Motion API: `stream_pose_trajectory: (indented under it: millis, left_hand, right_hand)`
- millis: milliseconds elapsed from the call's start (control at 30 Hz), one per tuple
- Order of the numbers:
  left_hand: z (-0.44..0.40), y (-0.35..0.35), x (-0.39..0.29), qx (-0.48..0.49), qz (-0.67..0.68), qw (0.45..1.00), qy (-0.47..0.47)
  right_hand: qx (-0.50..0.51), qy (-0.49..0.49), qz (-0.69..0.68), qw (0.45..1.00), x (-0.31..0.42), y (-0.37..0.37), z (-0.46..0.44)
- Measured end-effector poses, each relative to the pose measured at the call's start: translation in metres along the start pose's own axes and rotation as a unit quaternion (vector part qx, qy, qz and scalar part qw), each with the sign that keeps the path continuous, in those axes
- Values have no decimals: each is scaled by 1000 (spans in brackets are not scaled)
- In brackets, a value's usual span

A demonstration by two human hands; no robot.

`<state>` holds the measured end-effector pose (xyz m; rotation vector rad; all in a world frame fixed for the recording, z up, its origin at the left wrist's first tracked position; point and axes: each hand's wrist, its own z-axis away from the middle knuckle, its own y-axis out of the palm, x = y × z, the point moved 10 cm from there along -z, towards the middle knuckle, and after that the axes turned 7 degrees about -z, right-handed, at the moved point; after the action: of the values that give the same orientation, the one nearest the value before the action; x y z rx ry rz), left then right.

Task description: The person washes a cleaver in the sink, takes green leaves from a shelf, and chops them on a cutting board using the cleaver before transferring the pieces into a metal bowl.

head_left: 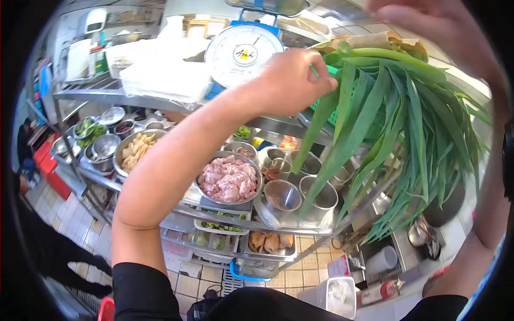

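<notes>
Your left hand (294, 80) is curled, thumb and fingertips close together at the edge of the bunch of long, flat green leaves (383, 115); whether it pinches a leaf, you cannot tell; the bunch spreads to that hand's right and hangs below your raised right hand (431, 18), which is blurred and cut off at the top, so its opening and any hold cannot be told; left of your left hand stands 1 blue scale with a round white dial (243, 56); below lie pink raw meat pieces (227, 179) in 1 round steel bowl (230, 203).
</notes>
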<state>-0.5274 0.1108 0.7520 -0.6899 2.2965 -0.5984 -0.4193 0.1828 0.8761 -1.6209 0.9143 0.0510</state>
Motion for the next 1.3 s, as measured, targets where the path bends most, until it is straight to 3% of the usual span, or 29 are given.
stream_pose_trajectory:
  millis: [100, 133, 167, 200, 333, 433, 533, 633, 700, 833, 900, 933, 1067, 1133, 1233, 1300]
  left_hand:
    - [-11, 23, 7, -25, 59, 995, 79]
    - [-9, 26, 6, -48, 60, 991, 112]
    - [-4, 23, 2, -74, 61, 985, 144]
    - [1, 20, 6, -64, 73, 988, 123]
    - [-2, 2, 26, -43, 107, 988, 102]
    - [-30, -12, 39, -71, 41, 994, 70]
    - [-64, -6, 37, -92, -9, 991, 93]
    - [-98, 3, 38, -129, -7, 986, 105]
    - [-119, 9, 32, -105, 70, 983, 131]
    - [-142, 20, 25, -25, 117, 984, 135]
    - [-149, 31, 17, -3, 65, 982, 176]
    - [-153, 33, 17, -2, 67, 981, 182]
    - [-159, 37, 19, 36, 86, 969, 228]
    - [-162, 35, 22, 70, 120, 966, 217]
    - [-178, 44, 29, 110, 170, 957, 206]
    - [-192, 41, 25, 56, 109, 965, 233]
  right_hand:
    - [75, 91, 31, 993, -18, 32, -37]
    - [64, 44, 50, 996, -41, 52, -45]
    - [158, 140, 167, 963, -30, 59, -44]
    - [211, 209, 137, 945, -60, 84, -47]
    - [131, 200, 199, 950, -77, 85, -46]
    - [153, 245, 215, 933, -94, 92, -41]
    - [100, 237, 225, 940, -92, 79, -36]
    - [79, 212, 215, 950, -90, 62, -37]
    - [176, 265, 146, 937, -103, 68, -34]
    - [156, 403, 61, 900, -86, 35, -37]
    - [93, 446, -95, 885, -84, 25, -33]
    - [85, 397, -137, 903, -86, 25, -36]
    - [98, 394, -171, 898, -84, 41, -31]
    - [151, 327, 48, 932, -83, 41, -33]
    - [109, 303, 14, 947, -92, 40, -29]
    - [83, 272, 42, 958, -77, 35, -36]
